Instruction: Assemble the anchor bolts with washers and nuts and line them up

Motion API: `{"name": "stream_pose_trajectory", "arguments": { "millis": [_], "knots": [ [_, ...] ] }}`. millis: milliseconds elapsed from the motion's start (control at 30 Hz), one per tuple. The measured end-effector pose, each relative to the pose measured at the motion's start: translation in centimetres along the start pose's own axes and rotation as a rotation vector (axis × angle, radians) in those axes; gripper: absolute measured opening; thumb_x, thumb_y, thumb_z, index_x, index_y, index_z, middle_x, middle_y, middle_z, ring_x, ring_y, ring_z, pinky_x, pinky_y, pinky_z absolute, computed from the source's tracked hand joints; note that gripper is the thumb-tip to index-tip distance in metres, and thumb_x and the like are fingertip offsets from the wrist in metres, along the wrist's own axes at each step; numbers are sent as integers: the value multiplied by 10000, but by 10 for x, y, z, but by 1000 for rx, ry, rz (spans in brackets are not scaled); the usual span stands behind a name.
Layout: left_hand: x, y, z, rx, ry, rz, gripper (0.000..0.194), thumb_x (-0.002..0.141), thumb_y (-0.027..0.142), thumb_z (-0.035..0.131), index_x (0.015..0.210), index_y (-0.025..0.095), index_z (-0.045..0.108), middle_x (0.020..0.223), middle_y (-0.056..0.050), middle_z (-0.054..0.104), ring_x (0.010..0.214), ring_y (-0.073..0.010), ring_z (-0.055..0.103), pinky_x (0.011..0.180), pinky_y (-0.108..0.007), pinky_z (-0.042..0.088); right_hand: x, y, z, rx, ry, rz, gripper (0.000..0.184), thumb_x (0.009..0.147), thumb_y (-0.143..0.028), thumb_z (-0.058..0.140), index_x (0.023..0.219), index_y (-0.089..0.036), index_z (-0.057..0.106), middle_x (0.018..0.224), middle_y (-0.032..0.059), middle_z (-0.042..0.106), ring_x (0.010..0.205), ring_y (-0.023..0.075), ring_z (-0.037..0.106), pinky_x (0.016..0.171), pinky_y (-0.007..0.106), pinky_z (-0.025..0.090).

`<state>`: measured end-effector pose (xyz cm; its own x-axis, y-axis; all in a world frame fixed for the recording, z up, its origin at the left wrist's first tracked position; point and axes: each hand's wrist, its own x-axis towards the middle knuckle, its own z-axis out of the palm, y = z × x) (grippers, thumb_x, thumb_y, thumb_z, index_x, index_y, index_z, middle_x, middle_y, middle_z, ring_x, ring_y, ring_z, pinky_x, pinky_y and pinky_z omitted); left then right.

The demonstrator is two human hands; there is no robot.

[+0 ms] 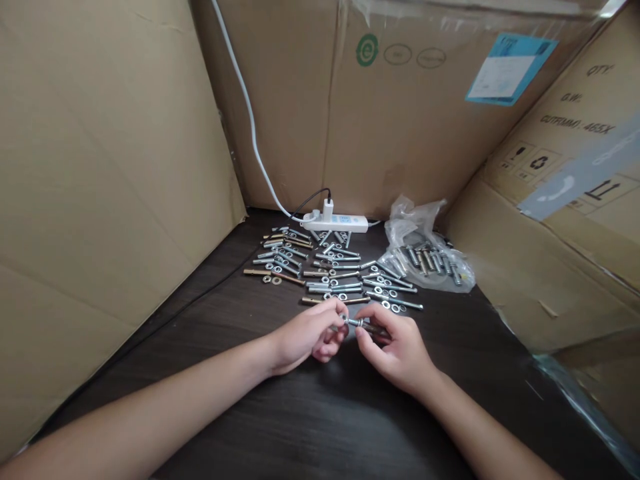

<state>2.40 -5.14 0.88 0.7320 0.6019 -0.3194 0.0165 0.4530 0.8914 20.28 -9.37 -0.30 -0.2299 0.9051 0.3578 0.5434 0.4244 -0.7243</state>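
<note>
My left hand (310, 337) and my right hand (393, 350) meet over the dark table (300, 413), both pinched on one metal anchor bolt (361, 324) held level between them. The left fingertips close on the bolt's left end, where a small nut or washer sits. The right fingers wrap its shaft. Just beyond the hands lie several bolts, sleeves and washers (330, 270) spread in rough rows.
A clear plastic bag (425, 257) with more bolts lies at the back right. A white power strip (340, 222) with a white cable sits against the rear cardboard box (380, 120). Cardboard walls close in on the left and right.
</note>
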Motion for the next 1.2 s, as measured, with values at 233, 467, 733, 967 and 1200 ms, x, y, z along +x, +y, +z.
{"name": "stream_pose_trajectory", "arguments": {
  "millis": [233, 467, 733, 967, 1200],
  "knots": [
    [0, -1, -3, -244, -56, -73, 51, 806, 187, 374, 854, 203, 369, 642, 54, 312, 456, -45, 223, 458, -195, 133, 2, -2, -1, -7, -52, 5, 114, 802, -200, 547, 892, -164, 607, 633, -24, 584, 485, 74, 481, 479, 168, 397],
    [2, -4, 0, -211, -18, -106, 132, 856, 308, 413, 827, 200, 343, 632, 56, 335, 455, -45, 228, 462, -189, 144, 4, -2, 0, -15, -102, 2, 221, 815, -200, 556, 1019, -197, 640, 828, 0, 709, 624, 103, 626, 562, 175, 464],
    [1, -4, 0, -199, -22, -113, 177, 846, 349, 434, 841, 203, 335, 633, 60, 338, 450, -43, 230, 468, -189, 139, 3, 3, 1, -98, -138, 10, 289, 830, -230, 568, 1106, -252, 650, 883, -1, 738, 639, 138, 659, 615, 223, 498],
    [1, -5, 0, -179, -21, -110, 167, 860, 345, 421, 845, 204, 331, 634, 62, 336, 446, -43, 232, 462, -193, 141, 2, 4, 1, -126, -152, 20, 281, 845, -247, 566, 1109, -267, 659, 910, 5, 741, 663, 149, 674, 672, 238, 518],
    [2, -5, 0, -191, -5, -122, 173, 845, 335, 454, 859, 201, 344, 636, 67, 311, 459, -41, 217, 465, -191, 124, 3, 2, 1, -138, -132, 8, 255, 840, -251, 571, 1077, -250, 664, 877, 4, 741, 631, 139, 664, 623, 224, 504]
  ]
}}
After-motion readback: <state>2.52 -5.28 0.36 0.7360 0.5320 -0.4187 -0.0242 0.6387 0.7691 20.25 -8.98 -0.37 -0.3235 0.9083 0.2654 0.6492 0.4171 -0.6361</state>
